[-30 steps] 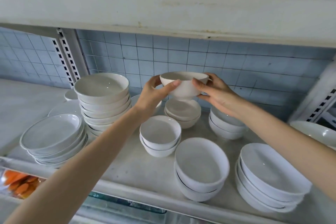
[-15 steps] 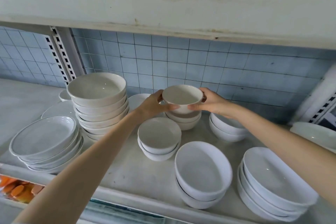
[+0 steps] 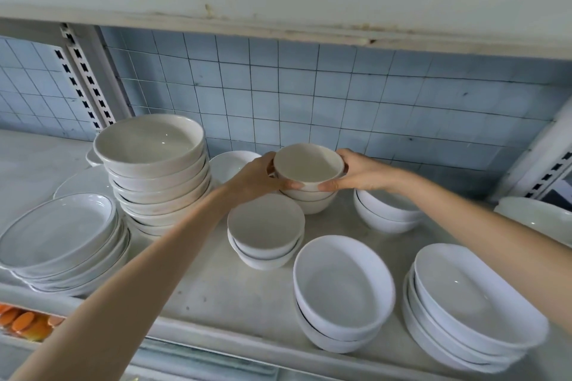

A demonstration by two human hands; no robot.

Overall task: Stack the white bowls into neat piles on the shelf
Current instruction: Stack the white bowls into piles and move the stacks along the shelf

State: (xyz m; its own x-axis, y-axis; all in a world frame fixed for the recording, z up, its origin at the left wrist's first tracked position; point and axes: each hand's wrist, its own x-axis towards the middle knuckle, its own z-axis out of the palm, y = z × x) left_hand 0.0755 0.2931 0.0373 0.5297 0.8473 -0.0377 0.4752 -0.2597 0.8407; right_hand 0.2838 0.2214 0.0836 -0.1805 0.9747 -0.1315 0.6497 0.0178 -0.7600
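Head: bowl [image 3: 308, 167] now lower (on pile [image 3: 309, 202])

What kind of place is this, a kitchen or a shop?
Probably a kitchen storeroom or a crockery shop; I can't tell which. Many piles of white bowls sit on an adjustable metal shelf, against a blue tiled wall.

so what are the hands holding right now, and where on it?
A small white bowl, gripped by both hands: left hand and right hand on opposite sides of its outer wall, fingertips at the base.
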